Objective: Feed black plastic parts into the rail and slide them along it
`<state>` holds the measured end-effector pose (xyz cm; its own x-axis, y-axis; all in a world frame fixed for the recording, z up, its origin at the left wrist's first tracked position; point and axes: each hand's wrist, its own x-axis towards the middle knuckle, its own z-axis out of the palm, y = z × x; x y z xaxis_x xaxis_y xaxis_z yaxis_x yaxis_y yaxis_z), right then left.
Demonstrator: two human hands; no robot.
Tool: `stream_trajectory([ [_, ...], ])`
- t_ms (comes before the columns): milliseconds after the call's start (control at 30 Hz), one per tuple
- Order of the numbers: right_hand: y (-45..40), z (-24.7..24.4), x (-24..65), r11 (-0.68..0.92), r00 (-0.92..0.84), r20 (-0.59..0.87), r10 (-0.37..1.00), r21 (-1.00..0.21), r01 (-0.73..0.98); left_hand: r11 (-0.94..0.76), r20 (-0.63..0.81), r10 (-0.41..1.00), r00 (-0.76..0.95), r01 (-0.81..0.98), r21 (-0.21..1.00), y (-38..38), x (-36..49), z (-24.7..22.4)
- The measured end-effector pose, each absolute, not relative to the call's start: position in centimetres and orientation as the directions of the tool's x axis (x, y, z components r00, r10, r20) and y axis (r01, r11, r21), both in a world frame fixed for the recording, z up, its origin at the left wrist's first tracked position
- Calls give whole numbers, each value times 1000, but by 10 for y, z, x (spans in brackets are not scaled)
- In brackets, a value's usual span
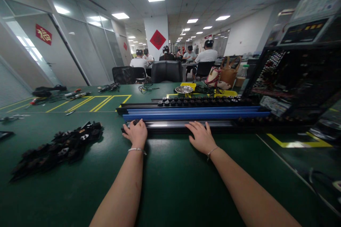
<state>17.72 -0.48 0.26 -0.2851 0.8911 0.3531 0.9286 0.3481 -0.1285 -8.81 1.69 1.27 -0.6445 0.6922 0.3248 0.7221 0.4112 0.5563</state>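
My left hand [137, 133] is at the left end of a long black rail with a shiny channel [170, 124], its fingers closed round a small black part [135, 122]. My right hand [201, 135] rests on the rail's near edge further right, fingers spread and holding nothing. Small dark parts [269, 119] sit in the right stretch of this rail. Just behind it lie blue rails [194, 112], and beyond them a black rail carries a row of black parts [197, 102]. A pile of black parts [64, 145] lies on the green table left of my left hand.
An open black case [290, 74] with electronics stands at the right. A metal dish [184, 89], yellow trays [226, 93] and cables [147, 87] lie behind the rails. Tools [77, 94] are at the back left. Several people sit at tables farther back.
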Motion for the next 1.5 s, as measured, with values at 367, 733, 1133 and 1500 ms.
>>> stream_trajectory([
  [367,-4,-2,178,355,-288,369,884,-128,926,419,284,702,-653,701,576,13,-104,15],
  [733,-3,-4,178,375,-291,393,872,-153,914,289,317,834,-451,847,446,10,-147,8],
  [1133,-1,-4,178,378,-300,391,870,-140,915,187,384,857,-343,902,388,12,-158,2],
  [1500,-2,-2,178,377,-300,396,868,-133,917,237,355,840,-410,866,439,10,-162,4],
])
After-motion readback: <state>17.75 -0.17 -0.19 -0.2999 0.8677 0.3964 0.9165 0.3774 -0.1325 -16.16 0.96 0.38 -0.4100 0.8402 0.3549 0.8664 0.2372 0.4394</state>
